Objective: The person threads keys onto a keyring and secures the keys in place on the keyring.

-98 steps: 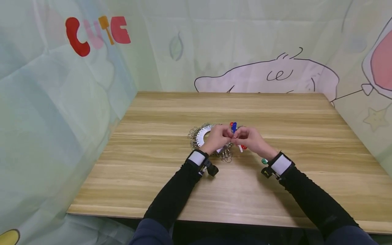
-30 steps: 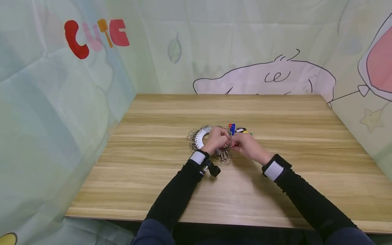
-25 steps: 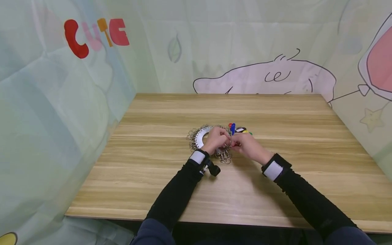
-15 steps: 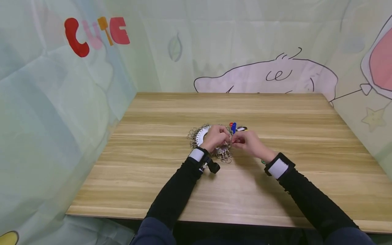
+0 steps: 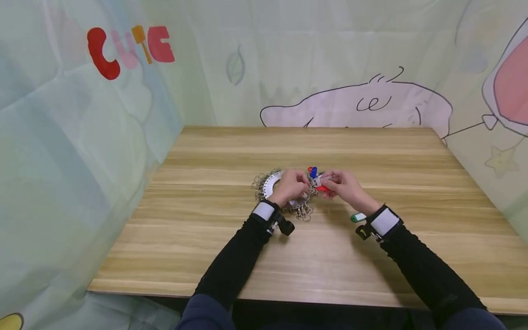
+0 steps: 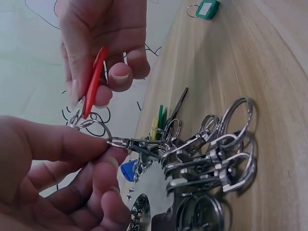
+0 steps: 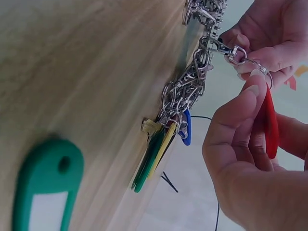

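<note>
My left hand [image 5: 290, 187] pinches a small metal snap hook [image 6: 122, 143] between thumb and fingers. That hook hangs from a white ring-shaped holder [image 5: 270, 183], fringed with metal hooks and split rings. Close by on the right, my right hand [image 5: 346, 188] pinches a red key tag [image 7: 271, 125] near its end. The tag's split ring [image 7: 264, 72] meets the hook at my left fingertips, and in the right wrist view it looks linked through the hook's loop. Part of the holder is hidden under my left hand.
Blue [image 5: 314, 172], yellow [image 7: 162, 150] and green [image 7: 148, 161] tags hang at the holder's far right side. A loose green key tag [image 5: 358, 217] with a white label lies on the wooden table beside my right wrist. Patterned cloth walls [image 5: 330, 55] stand behind.
My right hand has turned and shifted slightly up and right, so the red tag now shows. The loose green tag is uncovered beside the wrist. My left hand has stayed nearly in place.
</note>
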A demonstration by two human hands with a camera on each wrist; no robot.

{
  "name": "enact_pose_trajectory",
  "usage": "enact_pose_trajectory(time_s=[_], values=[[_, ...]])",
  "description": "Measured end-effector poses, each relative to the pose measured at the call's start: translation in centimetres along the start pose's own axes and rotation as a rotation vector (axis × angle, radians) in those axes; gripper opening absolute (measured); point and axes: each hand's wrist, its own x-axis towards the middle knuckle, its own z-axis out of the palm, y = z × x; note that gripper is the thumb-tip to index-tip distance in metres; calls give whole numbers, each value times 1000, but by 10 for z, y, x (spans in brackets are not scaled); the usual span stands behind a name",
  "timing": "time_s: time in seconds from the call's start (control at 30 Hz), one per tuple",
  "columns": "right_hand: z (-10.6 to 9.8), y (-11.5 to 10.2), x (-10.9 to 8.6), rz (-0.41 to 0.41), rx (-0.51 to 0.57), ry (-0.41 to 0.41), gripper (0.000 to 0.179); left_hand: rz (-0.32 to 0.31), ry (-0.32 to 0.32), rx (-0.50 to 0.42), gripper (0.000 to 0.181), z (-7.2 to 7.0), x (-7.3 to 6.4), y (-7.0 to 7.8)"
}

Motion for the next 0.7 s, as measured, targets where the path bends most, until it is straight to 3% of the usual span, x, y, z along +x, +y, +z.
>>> enact_pose_trajectory(time_s=[0.53, 0.7], values=[[-1, -1, 4, 6, -68, 7, 29, 15, 40, 58, 8, 2, -3, -3], [-11, -8, 15, 5, -71, 31, 30, 105, 38, 236, 15, 3, -2, 1]])
